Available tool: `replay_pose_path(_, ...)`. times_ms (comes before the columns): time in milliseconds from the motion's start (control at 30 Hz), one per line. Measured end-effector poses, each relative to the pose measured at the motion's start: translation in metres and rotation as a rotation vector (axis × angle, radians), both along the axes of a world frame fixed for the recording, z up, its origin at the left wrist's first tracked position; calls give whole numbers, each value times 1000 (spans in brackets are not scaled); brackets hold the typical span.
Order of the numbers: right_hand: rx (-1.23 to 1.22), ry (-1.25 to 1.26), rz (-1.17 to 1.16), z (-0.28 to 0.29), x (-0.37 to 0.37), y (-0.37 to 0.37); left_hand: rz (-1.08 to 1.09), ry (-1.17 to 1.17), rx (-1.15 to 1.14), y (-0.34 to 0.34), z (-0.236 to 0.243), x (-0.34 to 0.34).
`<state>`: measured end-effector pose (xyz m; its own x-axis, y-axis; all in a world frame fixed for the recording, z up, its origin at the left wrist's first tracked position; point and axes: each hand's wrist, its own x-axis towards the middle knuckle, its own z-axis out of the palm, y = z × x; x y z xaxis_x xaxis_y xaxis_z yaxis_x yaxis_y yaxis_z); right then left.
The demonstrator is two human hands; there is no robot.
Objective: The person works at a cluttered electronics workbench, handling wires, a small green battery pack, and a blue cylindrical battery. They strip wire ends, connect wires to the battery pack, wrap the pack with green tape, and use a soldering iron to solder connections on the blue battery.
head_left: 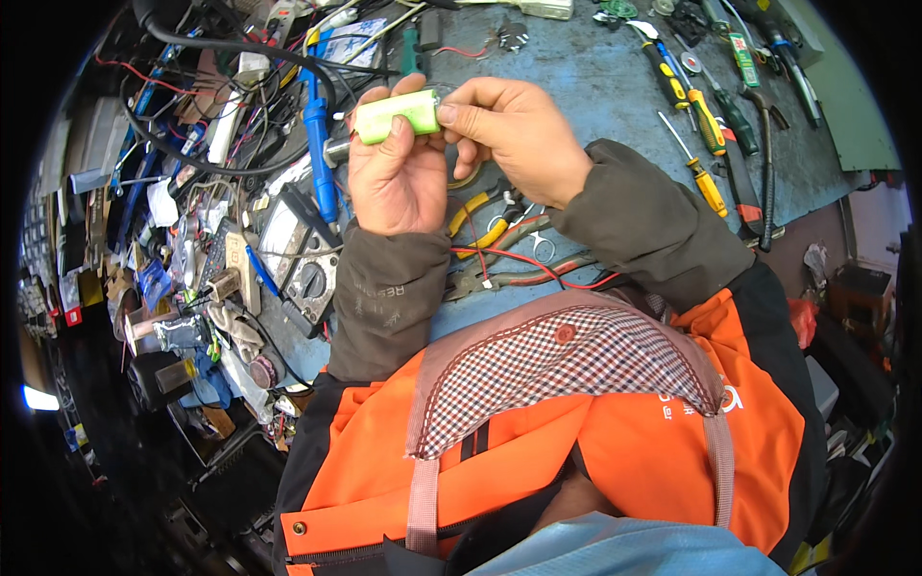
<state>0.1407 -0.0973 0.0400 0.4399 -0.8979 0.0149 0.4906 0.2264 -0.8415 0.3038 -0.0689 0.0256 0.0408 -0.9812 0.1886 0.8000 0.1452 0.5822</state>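
Note:
My left hand (pixel 399 192) holds a bright yellow-green wrapped battery pack (pixel 376 119) above the workbench, thumb across its front and fingers behind. The thumb and forefinger of my right hand (pixel 528 134) are pinched at the pack's right end; what lies between those fingertips is partly hidden. Below the hands are yellow-handled pliers (pixel 497 231), and a thin red wire (pixel 523 257) runs across more hand tools. A blue tube-shaped tool (pixel 317 120) stands out just left of my left hand.
On the blue-grey workbench (pixel 586 72), several screwdrivers, including a yellow-handled one (pixel 709 188), lie to the right beside a hammer (pixel 765 163). A multimeter (pixel 309 278) sits left of my left sleeve. Tangled cables (pixel 216 106) and loose parts crowd the left side.

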Motion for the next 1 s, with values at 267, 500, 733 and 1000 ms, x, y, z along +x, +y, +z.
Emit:
replay_pose_path(267,-397,414,-157,-7,-2,-7,116,-268,-85,6,-3,-3)
replay_pose_path(500,-1049,239,-60,10,-10,26,336,-357,-104,-13,8,45)
replay_pose_path(733,-809,207,-285,20,-9,23,267,-462,-173,12,18,26)
replay_pose_path(1000,-1182,415,-438,-2,-3,-17,259,-521,-212,2,25,2)
